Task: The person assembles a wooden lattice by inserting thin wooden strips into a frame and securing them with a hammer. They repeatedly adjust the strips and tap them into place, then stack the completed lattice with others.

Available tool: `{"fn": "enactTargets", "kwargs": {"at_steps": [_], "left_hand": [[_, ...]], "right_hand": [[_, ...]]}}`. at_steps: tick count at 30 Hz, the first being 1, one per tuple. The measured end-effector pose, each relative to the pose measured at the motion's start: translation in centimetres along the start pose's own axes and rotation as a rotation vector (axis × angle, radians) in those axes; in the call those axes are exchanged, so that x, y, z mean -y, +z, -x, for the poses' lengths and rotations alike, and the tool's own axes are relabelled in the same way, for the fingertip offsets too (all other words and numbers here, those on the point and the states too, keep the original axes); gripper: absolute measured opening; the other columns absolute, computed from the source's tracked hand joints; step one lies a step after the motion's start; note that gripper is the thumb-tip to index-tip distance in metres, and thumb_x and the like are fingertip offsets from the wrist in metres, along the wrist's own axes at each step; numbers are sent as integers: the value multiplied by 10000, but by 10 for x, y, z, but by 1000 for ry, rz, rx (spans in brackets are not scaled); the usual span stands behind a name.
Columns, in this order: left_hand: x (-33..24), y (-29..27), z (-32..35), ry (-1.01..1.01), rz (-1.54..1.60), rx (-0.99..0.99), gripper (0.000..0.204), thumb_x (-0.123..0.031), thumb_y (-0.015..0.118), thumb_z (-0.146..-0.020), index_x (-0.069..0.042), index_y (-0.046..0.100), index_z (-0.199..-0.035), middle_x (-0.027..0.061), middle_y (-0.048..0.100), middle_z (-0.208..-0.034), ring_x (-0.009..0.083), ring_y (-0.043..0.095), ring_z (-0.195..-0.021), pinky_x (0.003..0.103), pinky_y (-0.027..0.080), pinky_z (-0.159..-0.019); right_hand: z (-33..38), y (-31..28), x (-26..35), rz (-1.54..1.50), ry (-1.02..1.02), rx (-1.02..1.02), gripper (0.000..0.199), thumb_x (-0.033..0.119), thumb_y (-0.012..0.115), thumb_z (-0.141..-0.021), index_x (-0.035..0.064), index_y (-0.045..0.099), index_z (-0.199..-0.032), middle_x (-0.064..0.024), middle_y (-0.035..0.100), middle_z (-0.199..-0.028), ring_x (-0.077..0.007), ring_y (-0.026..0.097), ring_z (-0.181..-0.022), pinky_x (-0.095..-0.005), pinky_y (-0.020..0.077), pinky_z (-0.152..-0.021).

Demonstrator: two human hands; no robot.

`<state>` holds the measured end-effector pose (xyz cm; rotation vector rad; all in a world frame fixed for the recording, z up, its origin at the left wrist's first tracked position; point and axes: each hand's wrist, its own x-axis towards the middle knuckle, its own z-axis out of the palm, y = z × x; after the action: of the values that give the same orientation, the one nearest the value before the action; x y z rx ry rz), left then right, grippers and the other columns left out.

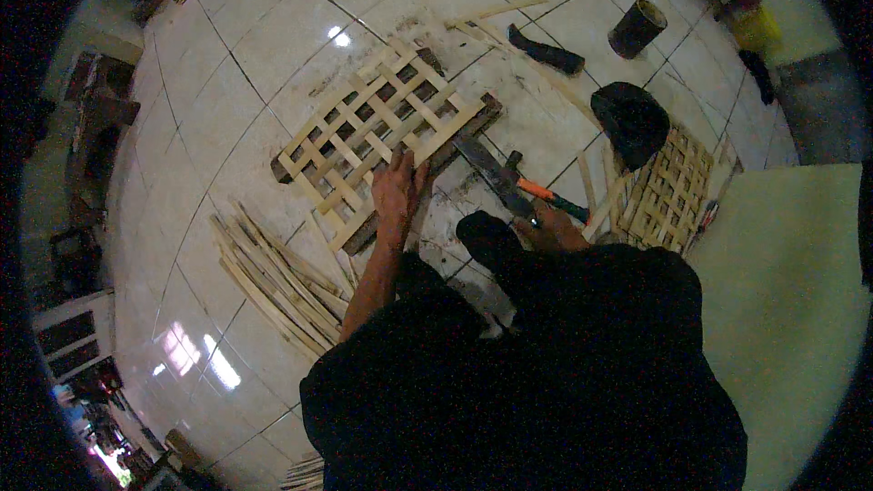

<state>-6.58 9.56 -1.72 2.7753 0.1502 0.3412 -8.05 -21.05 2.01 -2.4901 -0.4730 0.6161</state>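
Observation:
A lattice of woven bamboo strips (pixel 377 132) lies on the tiled floor, resting across a dark wooden block (pixel 455 141). My left hand (pixel 397 186) presses flat on the lattice's near edge. My right hand (pixel 546 227) grips the handle of a large cleaver-like knife (pixel 491 173) whose blade points up-left toward the lattice. A hammer with an orange handle (pixel 546 195) lies beside the blade, close to my right hand.
A pile of loose bamboo strips (pixel 273 277) lies at the left. A second woven lattice (pixel 673 191) sits at the right under a black bag (pixel 632 118). Farther back are a dark cylinder (pixel 637 27), a dark tool (pixel 546 50) and more strips (pixel 496 14).

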Motion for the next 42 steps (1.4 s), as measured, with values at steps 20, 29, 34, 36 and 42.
{"fn": "enactTargets", "kwargs": {"at_steps": [20, 29, 34, 36, 42], "left_hand": [[6, 10, -1, -17, 78, -28, 356, -313, 628, -867, -36, 630, -1089, 154, 607, -1192, 353, 627, -930, 433, 498, -790], [3, 12, -1, 19, 7, -67, 376, -324, 625, -869, -30, 627, -1104, 171, 610, -1173, 360, 624, -937, 442, 490, -820], [9, 1, 5, -36, 17, -39, 382, -329, 612, -879, -40, 614, -1130, 154, 609, -1177, 361, 619, -952, 450, 484, -838], [7, 11, 3, -39, 2, -21, 369, -321, 612, -881, -44, 614, -1124, 141, 597, -1201, 359, 620, -945, 451, 486, -828], [5, 3, 3, -10, -11, -46, 337, -297, 601, -887, -48, 601, -1114, 125, 585, -1204, 358, 624, -899, 443, 490, -799]], "right_hand": [[-2, -13, 10, -260, 105, 118, 432, 315, 660, -848, 0, 538, -1118, -175, 613, -913, -272, 617, -893, -397, 475, -758], [-12, 9, -35, -258, 23, 198, 486, 265, 652, -802, 11, 523, -1195, -191, 625, -1025, -298, 613, -936, -410, 471, -816], [-13, -18, 11, -214, 23, 155, 483, 244, 653, -799, 23, 522, -1208, -181, 628, -1028, -289, 607, -947, -399, 467, -832], [-6, -45, 30, -189, -127, -25, 454, 225, 644, -807, 23, 524, -1195, -171, 629, -1008, -284, 611, -911, -395, 472, -809], [-13, -5, 8, -253, 132, 182, 354, 198, 625, -829, 4, 542, -1113, -190, 632, -920, -311, 632, -802, -416, 490, -716]]}}
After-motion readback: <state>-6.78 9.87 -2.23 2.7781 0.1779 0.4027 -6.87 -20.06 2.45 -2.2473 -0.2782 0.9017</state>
